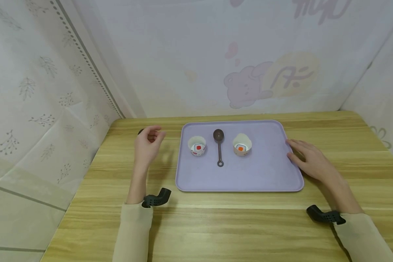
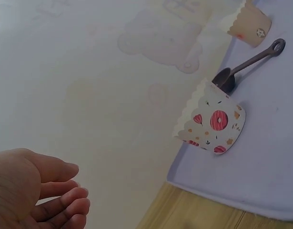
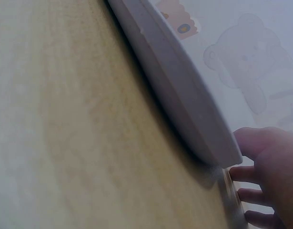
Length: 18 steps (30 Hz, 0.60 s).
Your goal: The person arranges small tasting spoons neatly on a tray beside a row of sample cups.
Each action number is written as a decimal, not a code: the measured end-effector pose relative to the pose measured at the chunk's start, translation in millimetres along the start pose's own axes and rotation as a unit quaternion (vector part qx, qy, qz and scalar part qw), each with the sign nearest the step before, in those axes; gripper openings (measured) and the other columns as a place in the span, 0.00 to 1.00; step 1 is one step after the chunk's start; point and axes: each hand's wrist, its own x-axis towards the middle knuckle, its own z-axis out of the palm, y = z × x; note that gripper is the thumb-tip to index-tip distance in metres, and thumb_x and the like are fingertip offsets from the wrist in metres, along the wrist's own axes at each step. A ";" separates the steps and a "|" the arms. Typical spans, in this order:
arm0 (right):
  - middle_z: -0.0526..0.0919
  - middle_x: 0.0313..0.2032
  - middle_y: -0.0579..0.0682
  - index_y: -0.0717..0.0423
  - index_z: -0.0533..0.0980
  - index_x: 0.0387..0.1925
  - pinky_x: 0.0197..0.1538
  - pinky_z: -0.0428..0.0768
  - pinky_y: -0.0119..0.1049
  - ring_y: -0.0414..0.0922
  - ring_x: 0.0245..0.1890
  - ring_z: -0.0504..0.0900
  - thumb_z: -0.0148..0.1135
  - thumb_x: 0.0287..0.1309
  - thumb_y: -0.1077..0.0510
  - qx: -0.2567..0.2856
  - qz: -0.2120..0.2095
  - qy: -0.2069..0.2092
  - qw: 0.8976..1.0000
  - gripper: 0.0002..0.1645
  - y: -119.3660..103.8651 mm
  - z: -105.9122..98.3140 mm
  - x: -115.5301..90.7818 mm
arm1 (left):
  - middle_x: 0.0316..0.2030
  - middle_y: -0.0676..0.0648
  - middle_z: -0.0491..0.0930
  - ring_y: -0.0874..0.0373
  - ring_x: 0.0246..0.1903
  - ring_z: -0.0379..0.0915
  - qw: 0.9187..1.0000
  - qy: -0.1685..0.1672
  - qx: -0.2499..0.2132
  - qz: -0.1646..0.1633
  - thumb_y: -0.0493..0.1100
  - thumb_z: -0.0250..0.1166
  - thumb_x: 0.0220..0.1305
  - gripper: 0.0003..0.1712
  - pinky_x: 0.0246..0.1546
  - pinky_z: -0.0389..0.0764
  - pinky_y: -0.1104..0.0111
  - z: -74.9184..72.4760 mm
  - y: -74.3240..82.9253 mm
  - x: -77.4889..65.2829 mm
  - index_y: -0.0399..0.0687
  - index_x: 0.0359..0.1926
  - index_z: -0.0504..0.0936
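My left hand (image 1: 146, 147) is raised over the wood left of the tray, its fingers loosely curled with nothing between them; the left wrist view shows the same hand (image 2: 36, 191) beside the tray corner. A small dark thing (image 1: 140, 131) peeks out behind it, mostly hidden. At the tray's right rim, my right hand (image 1: 311, 160) rests with thumb and fingertips against the edge, fingers nearly straight. On the purple tray (image 1: 268, 174) stand a white paper cup (image 1: 198, 152) with a red-marked piece inside, a brown scoop (image 1: 219, 149), and a beige paper cup (image 1: 241, 151) with an orange-marked piece.
The tray lies on a wooden table (image 1: 235, 233). A pale curtain (image 1: 170, 62) with a bear print hangs behind the table, and a leaf-patterned cloth (image 1: 52, 120) hangs at the left. Black wrist mounts (image 1: 157, 198) sit at both sleeve cuffs.
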 end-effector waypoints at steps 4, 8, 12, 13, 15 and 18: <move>0.66 0.68 0.73 0.62 0.64 0.73 0.65 0.57 0.71 0.75 0.67 0.60 0.56 0.74 0.50 -0.001 -0.002 0.001 1.000 0.34 0.0 0.0 0.0 | 0.36 0.41 0.80 0.58 0.35 0.73 1.000 0.007 -0.001 -0.008 0.39 0.66 0.69 0.15 0.37 0.74 0.76 -2.2 -3.4 1.0 0.34 0.51 0.82; 0.66 0.68 0.73 0.62 0.64 0.73 0.65 0.57 0.71 0.75 0.66 0.60 0.56 0.74 0.50 -0.002 -0.003 -0.001 1.000 0.34 -0.4 -0.3 0.3 | 0.37 0.39 0.80 0.59 0.35 0.73 1.000 0.010 0.004 -0.010 0.39 0.65 0.69 0.14 0.37 0.73 0.78 -4.6 -6.3 1.3 0.32 0.51 0.82; 0.66 0.68 0.72 0.61 0.65 0.72 0.65 0.57 0.71 0.75 0.67 0.60 0.56 0.74 0.50 0.001 0.000 -0.001 1.000 0.33 -0.4 0.0 0.8 | 0.37 0.40 0.80 0.59 0.35 0.73 1.000 0.015 0.004 -0.018 0.39 0.65 0.69 0.14 0.37 0.73 0.78 -7.6 -9.1 1.4 0.32 0.51 0.82; 0.66 0.67 0.72 0.62 0.65 0.72 0.65 0.57 0.71 0.75 0.66 0.60 0.56 0.73 0.50 0.001 0.000 0.000 1.000 0.33 -0.3 0.2 0.9 | 0.37 0.40 0.79 0.59 0.35 0.73 1.000 0.017 0.006 -0.021 0.39 0.65 0.69 0.14 0.37 0.73 0.78 -8.4 -9.9 1.6 0.33 0.51 0.82; 0.66 0.67 0.73 0.62 0.65 0.72 0.65 0.57 0.70 0.75 0.66 0.60 0.57 0.73 0.51 0.002 0.000 0.001 1.000 0.33 -0.2 0.5 1.2 | 0.37 0.41 0.79 0.59 0.35 0.72 0.999 0.019 0.008 -0.024 0.39 0.65 0.69 0.15 0.38 0.73 0.77 -10.2 -11.4 1.7 0.33 0.52 0.82; 0.66 0.66 0.74 0.63 0.65 0.72 0.65 0.57 0.70 0.76 0.66 0.60 0.57 0.73 0.52 0.000 -0.003 0.002 1.000 0.33 -0.1 0.8 1.6 | 0.38 0.42 0.79 0.59 0.36 0.72 0.999 0.019 0.013 -0.030 0.40 0.65 0.70 0.16 0.39 0.74 0.76 -12.8 -13.4 1.6 0.34 0.53 0.81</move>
